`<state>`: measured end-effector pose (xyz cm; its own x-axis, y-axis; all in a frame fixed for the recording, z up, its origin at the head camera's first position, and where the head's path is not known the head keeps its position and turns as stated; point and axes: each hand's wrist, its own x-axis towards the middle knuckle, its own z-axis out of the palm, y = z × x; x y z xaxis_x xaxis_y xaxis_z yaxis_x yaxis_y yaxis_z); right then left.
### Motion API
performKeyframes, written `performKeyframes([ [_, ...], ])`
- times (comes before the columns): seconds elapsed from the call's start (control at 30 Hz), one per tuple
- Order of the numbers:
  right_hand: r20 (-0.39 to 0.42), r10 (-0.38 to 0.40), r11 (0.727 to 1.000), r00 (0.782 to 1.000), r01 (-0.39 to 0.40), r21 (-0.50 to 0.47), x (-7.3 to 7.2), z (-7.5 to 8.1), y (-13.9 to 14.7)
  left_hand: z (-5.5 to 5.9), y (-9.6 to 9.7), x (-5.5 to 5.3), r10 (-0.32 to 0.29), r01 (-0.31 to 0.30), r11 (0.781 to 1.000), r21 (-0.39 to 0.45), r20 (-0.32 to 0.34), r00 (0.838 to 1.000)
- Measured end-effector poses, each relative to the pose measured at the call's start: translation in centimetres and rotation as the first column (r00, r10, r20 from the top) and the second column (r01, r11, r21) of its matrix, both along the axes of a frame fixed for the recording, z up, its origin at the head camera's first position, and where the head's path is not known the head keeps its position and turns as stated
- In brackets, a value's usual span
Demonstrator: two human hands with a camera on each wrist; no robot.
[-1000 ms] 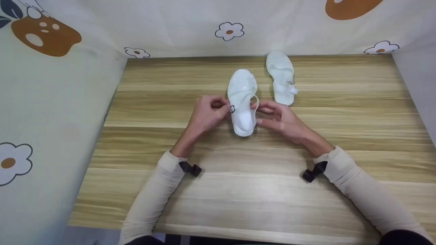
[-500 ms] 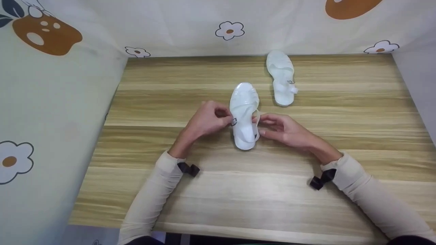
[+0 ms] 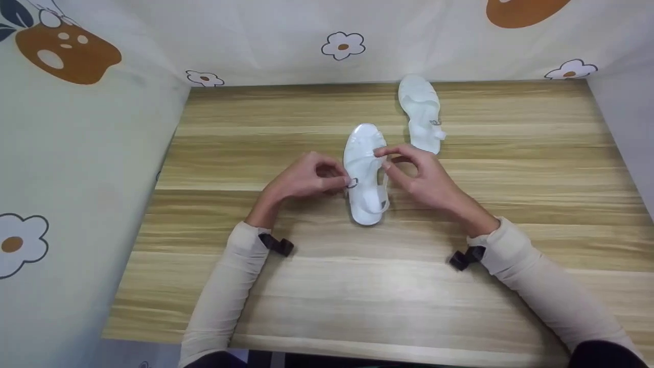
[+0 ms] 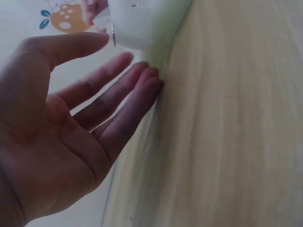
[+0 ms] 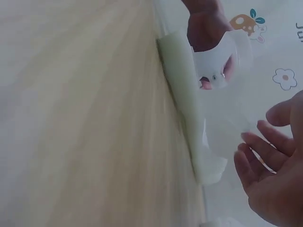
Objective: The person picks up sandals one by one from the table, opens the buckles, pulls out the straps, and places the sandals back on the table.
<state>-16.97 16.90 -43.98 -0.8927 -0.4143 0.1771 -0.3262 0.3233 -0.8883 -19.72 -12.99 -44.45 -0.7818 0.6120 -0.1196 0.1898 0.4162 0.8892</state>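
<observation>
White and glossy, the near sandal [image 3: 365, 176] stands sole-down around the middle of the surface [image 3: 306, 286], toe toward the far side, heel toward me. By my judgement the handling is partway through: the shoe is set down upright, but both hands are about its fittings, so something there seems left to do. Its metal buckle [image 3: 353, 183] sits on the left side, and a thin strap [image 3: 387, 206] loops out on the right near the heel; whether the strap is fastened I cannot tell. My left hand [image 3: 309, 176] is at the buckle, the thumb tip seeming to touch its edge, while the other fingers [image 4: 94, 79] reach loosely below it, gapped from the thumb and clamped on nothing. My right hand [image 3: 426, 176] is at the sandal's right side, index tip over the forefoot edge, thumb lower down; those fingers [image 5: 262, 147] are apart and gently bent, and I cannot tell whether they touch. Farther off and to the right, the other sandal [image 3: 420, 110] lies by the flowered backdrop [image 3: 255, 41], its heel partly behind my right hand.
</observation>
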Motion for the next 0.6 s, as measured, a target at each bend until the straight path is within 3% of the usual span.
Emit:
performKeyframes([
  [0.1,-0.081,0.071,0.996,0.994,-0.065,0.067,-0.4,0.0,-1.0,-0.4,0.1,-0.1,-0.009,0.009,1.0,0.012,0.008,1.0],
  [0.27,-0.136,0.176,0.972,0.975,-0.15,0.179,-0.8,-0.4,-2.7,-0.9,0.2,-0.3,-0.034,0.034,0.999,0.036,0.008,0.999],
  [0.6,-0.061,0.2,0.958,0.978,-0.182,0.223,-0.9,-0.4,-3.0,-1.7,-0.9,-1.2,-0.163,0.143,0.971,0.19,0.093,0.982],
])
